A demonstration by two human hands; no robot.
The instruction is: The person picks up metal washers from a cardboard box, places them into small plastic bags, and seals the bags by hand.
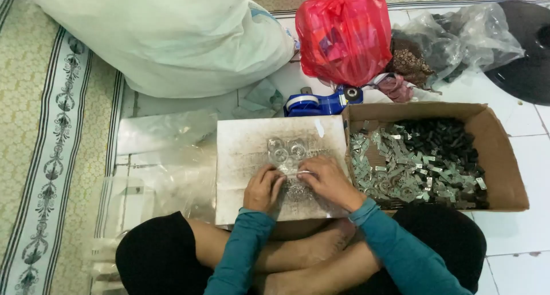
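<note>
A worn white board (252, 140) rests across my crossed legs. On it lies a small clear plastic bag (288, 151) filled with small metal parts. My left hand (262, 189) and my right hand (327, 182) meet over the near end of this bag, fingers curled and pinching the plastic. Both arms wear teal sleeves.
An open cardboard box (504, 157) at my right holds several silvery metal pieces and black parts. Behind the board sit a blue tape dispenser (318, 103), a red plastic bag (344, 34), a big white sack (166, 37) and clear bags (464, 37). Clear plastic sheets (160, 157) lie at left beside a patterned mat (40, 129).
</note>
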